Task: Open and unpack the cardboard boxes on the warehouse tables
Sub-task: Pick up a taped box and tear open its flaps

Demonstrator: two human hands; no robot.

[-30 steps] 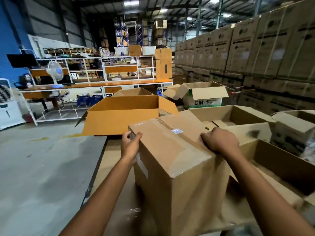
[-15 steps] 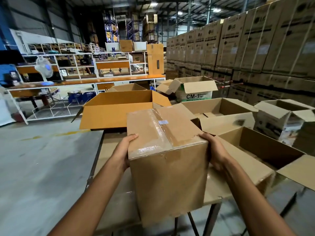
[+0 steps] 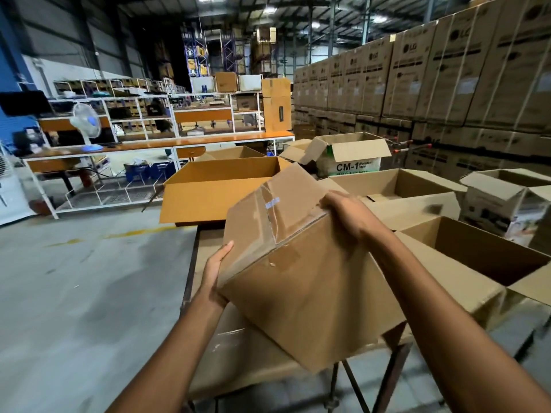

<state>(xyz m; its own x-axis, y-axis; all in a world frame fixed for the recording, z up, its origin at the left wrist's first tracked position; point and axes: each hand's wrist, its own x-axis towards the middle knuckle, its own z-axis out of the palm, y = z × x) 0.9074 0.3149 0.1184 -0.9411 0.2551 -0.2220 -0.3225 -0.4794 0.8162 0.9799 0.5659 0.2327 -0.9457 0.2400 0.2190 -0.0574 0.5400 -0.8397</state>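
You have the sealed box [image 3: 304, 281] between your two hands, tipped over so its taped top faces up and to your left. It hangs over the near end of the table [image 3: 238, 362]. Its lowest corner seems to be clear of the tabletop, though the angle makes that hard to confirm.

Your left hand [image 3: 213, 272] lies flat against the lower left side, propping the weight. Your right hand [image 3: 346, 213] is set well apart from it, fingers curled over the high right edge of the top.

The tape seam [image 3: 268, 216] runs away from you along the middle of the top, from the near edge towards the far one. It lies between your hands, and your right hand is the nearer, just beside it. That hand looks best placed to pick at the tape, provided the left goes on carrying the box.

An open box [image 3: 477, 254] stands close on your right.
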